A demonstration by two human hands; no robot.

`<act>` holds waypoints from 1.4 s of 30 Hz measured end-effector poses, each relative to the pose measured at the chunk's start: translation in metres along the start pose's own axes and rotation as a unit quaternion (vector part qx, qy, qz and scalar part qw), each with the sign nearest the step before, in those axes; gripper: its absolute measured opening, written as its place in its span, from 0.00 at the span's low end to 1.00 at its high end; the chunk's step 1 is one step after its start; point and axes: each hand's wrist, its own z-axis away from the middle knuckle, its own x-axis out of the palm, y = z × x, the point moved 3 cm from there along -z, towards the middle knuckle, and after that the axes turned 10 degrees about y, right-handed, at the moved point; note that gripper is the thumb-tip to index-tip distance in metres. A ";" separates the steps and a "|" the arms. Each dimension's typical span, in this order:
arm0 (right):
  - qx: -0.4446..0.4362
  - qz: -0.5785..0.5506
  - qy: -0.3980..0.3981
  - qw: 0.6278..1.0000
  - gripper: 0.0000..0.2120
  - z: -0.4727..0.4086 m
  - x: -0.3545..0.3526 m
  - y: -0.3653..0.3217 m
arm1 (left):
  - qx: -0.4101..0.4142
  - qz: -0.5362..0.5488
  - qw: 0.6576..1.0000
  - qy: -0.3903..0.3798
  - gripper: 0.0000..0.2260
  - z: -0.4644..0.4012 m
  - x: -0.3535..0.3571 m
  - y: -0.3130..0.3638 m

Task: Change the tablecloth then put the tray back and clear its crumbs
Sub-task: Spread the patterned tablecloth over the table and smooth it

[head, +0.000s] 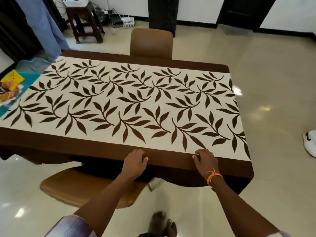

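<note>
Head view: nearest the camera, a bare foot (161, 223) is seen on the pale tiled floor (273, 168), with a brown chair (82, 187) just to its left, tucked partly under the bench. Both hands are laid on the near brown border of the tablecloth (119, 103), apart from each other. The left hand (136, 161) is set with fingers curled over the border, its grip pressed down on the cloth at the bench edge. The right hand (206, 159), with an orange thread (213, 176) tied at the wrist, is placed at the seam where the brown border meets the cream leaf-printed panel, its fingers bent and pressed onto the cloth; whether a fold is pinched cannot be told. The tablecloth is spread flat over the whole bench, its brown edges hanging down the sides. At the far left, a teal tray (18, 93) carrying yellow packets (12, 81) is seen beyond the cloth's end. A second brown chair (151, 43) is stood at the far side, and a dark wooden stool (84, 23) further back.
</note>
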 end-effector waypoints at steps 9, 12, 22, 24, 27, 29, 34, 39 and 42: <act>0.009 -0.029 0.030 0.999 0.11 -0.067 -0.044 0.088 | 0.043 -0.008 0.998 0.050 0.21 -0.064 0.062 0.131; -0.038 0.010 0.035 0.999 0.11 -0.112 -0.059 0.124 | 0.028 -0.043 0.997 0.061 0.25 -0.083 0.091 0.165; -0.256 -0.011 -0.083 0.963 0.22 -0.253 -0.130 0.224 | -0.175 -0.067 0.977 0.100 0.19 -0.091 0.168 0.273; -0.264 0.004 -0.131 0.956 0.18 -0.286 -0.149 0.240 | -0.206 -0.050 0.971 0.113 0.14 -0.097 0.180 0.308; -0.257 -0.018 -0.162 0.952 0.11 -0.340 -0.165 0.253 | -0.214 -0.033 0.968 0.128 0.08 -0.126 0.195 0.352; -0.256 -0.031 -0.161 0.953 0.08 -0.375 -0.167 0.257 | -0.212 -0.019 0.967 0.140 0.08 -0.153 0.203 0.376; -0.301 -0.032 -0.179 0.936 0.06 -0.469 -0.163 0.253 | -0.191 -0.002 0.960 0.203 0.13 -0.238 0.218 0.423; -0.310 -0.011 -0.201 0.929 0.09 -0.612 -0.146 0.226 | -0.196 -0.015 0.948 0.250 0.10 -0.376 0.214 0.452; -0.330 0.018 -0.222 0.917 0.10 -0.692 -0.142 0.196 | -0.244 -0.028 0.938 0.246 0.15 -0.454 0.201 0.465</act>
